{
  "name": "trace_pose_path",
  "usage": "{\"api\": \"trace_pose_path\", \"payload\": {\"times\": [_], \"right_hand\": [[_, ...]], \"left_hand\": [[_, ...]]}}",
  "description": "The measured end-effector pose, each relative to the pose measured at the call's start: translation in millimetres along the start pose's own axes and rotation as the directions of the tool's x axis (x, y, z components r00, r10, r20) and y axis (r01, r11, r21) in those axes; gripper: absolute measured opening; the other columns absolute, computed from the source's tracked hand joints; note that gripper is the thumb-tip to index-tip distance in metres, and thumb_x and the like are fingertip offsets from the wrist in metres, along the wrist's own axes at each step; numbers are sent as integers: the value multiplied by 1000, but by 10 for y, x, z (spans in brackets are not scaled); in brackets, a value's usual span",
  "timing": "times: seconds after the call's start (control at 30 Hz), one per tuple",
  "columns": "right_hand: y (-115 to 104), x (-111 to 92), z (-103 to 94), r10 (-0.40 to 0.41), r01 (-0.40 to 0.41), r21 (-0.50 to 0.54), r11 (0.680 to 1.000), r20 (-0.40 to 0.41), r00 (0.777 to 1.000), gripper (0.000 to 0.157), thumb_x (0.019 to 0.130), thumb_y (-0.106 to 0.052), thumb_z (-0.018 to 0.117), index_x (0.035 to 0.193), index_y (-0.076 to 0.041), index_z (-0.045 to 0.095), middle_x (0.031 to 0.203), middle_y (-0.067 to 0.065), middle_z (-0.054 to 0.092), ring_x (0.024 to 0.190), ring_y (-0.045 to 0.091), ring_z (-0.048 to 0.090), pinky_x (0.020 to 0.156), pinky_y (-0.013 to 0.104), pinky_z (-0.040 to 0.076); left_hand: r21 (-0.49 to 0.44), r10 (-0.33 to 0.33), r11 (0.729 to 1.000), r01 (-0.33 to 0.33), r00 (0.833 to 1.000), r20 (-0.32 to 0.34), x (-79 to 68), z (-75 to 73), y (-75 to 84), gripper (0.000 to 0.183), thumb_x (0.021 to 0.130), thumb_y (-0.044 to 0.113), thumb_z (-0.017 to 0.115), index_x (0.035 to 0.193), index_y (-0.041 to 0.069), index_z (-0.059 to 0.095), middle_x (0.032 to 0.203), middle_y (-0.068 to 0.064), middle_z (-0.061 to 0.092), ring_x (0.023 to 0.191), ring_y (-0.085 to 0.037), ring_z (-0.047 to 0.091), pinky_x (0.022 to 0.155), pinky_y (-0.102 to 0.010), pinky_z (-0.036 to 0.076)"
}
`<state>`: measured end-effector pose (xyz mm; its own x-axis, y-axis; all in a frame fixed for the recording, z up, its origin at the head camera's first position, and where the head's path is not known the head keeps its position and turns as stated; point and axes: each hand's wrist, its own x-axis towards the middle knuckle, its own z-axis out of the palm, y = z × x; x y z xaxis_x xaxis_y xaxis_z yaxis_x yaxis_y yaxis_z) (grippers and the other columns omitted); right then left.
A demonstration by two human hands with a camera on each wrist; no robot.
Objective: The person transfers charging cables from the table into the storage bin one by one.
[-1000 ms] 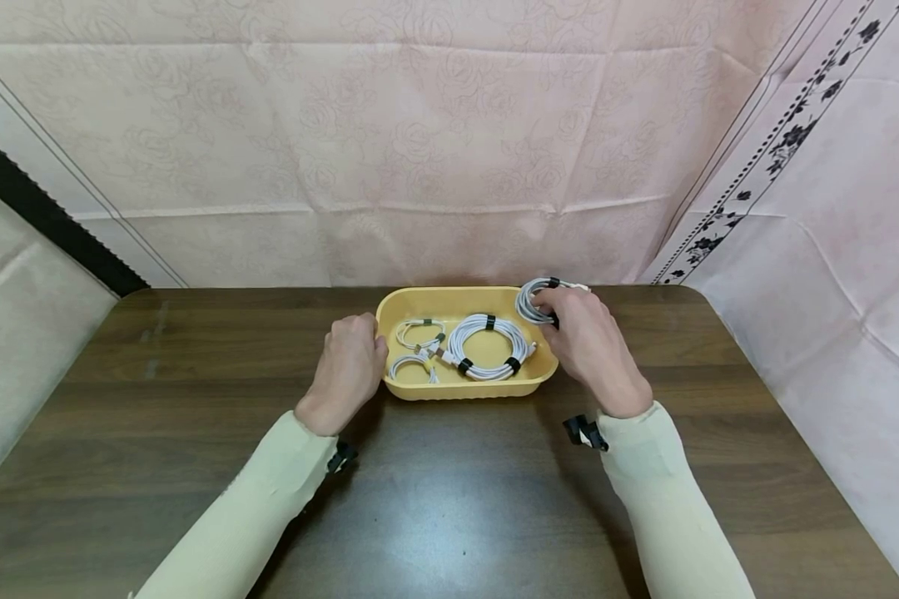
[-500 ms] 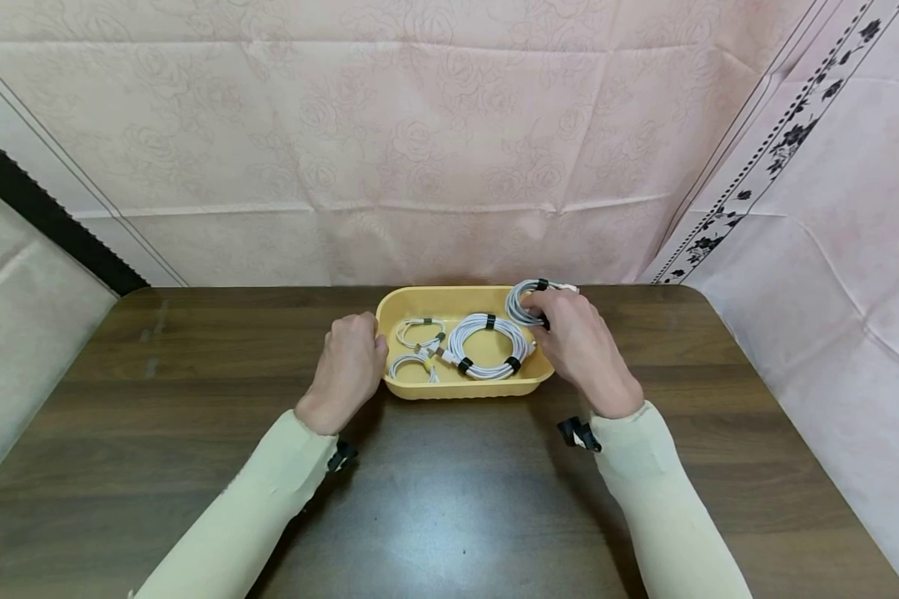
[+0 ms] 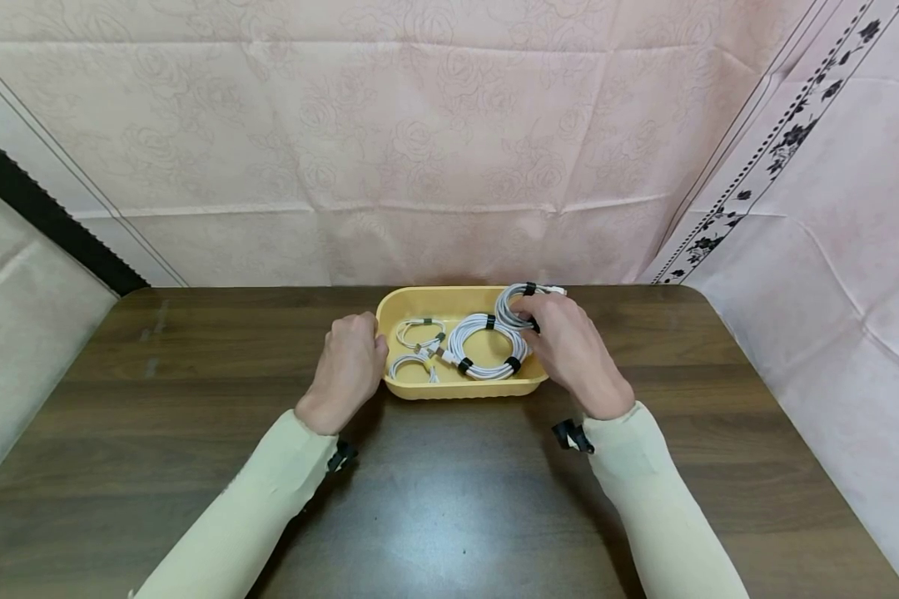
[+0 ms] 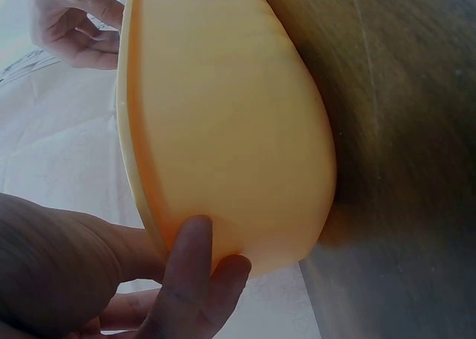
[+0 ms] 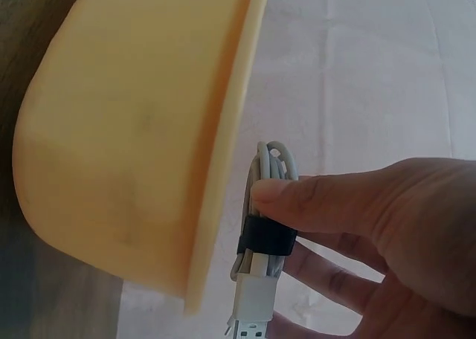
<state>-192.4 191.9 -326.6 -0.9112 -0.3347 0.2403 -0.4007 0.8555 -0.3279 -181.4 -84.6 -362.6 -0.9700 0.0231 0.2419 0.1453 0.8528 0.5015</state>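
Observation:
My right hand point(image 3: 573, 349) pinches a coiled grey-white USB cable point(image 3: 504, 308) between thumb and fingers, above the right part of a yellow plastic tray point(image 3: 460, 389). In the right wrist view, its black strap point(image 5: 266, 236) and metal-tipped USB plug point(image 5: 254, 298) hang just outside the tray's rim. The left hand point(image 3: 347, 366) grips the tray's left end, fingers on the outer wall and thumb at the rim. Inside the tray lie a large white coiled cable point(image 3: 455, 343) with black straps and two smaller coils, one point(image 3: 412, 323) behind the other point(image 3: 399, 363).
A brown wooden table point(image 3: 434, 499) carries the tray near its back edge. Close behind rises a pale pink floral cloth point(image 3: 419, 166). Other cloth panels point(image 3: 846, 249) stand along the sides.
The right hand has moved left with the coiled cable, from the tray's right back corner to over the large white coil's edge. The left hand has kept its place.

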Motion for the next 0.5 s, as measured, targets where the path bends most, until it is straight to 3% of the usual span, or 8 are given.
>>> {"api": "trace_pose_path", "payload": {"times": [0.27,0.5], "right_hand": [[-19,12,55,-48,48,-24,999,-19,999,23,86,6,69,99,-13,71,94,3,68,89,23,58,78,40,48],[-46,19,84,-61,61,-37,997,-14,998,24,86,7,70,97,-14,70,93,2,67,87,22,57,77,39,47]], "left_hand": [[-1,-2,1000,2,1000,3,-2,2,-8,16,96,5,57,81,0,63,79,-15,64,76,-32,68,65,-45,55],[1,-3,1000,3,1000,3,0,-6,5,16,96,5,57,83,-1,64,81,-16,65,77,-32,69,66,-45,56]]}}
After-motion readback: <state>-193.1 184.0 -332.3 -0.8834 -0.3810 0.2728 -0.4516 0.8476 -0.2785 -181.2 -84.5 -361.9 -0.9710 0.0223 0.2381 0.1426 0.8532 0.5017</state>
